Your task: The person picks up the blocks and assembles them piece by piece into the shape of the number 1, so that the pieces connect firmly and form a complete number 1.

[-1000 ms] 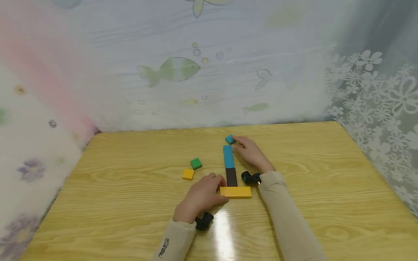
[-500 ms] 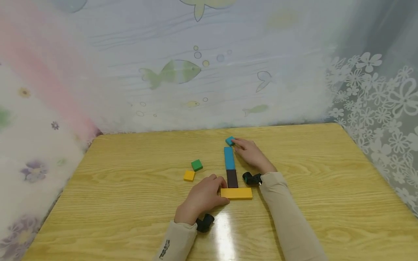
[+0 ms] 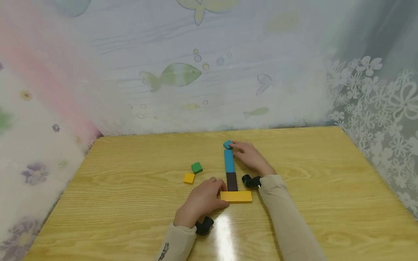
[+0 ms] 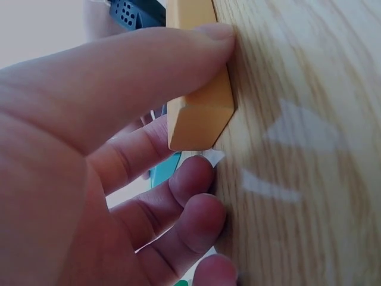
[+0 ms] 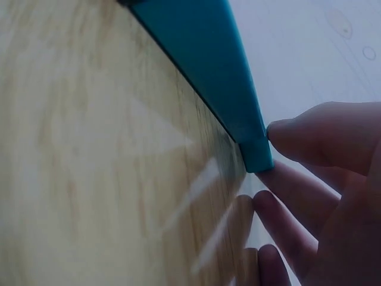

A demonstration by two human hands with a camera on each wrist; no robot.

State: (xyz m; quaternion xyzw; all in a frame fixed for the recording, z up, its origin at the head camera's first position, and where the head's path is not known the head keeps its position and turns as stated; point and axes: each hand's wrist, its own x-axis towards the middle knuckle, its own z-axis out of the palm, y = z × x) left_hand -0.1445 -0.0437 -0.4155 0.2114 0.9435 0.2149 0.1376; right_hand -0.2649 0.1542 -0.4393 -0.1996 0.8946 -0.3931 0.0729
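Note:
My left hand [image 3: 203, 198] pinches the left end of a long yellow block [image 3: 240, 197] between thumb and index finger. The left wrist view shows the thumb along the near side of that yellow block [image 4: 199, 125], other fingers loosely bent. Beyond it, a dark brown block [image 3: 232, 182] and a long blue block [image 3: 229, 161] lie end to end, pointing away. My right hand [image 3: 251, 156] touches a small blue block [image 3: 228, 144] at the far end with an extended index finger. In the right wrist view its thumb is beside the long blue block [image 5: 202, 59].
Left of the row, a small green block [image 3: 197, 168] and a small yellow block [image 3: 189, 178] lie on the wooden table [image 3: 130, 203]. A patterned curtain [image 3: 169, 108] hangs behind the table's far edge.
The small blue block has shifted slightly left and nearer the long blue block, with the right index finger on it. The left hand keeps its grip on the yellow block.

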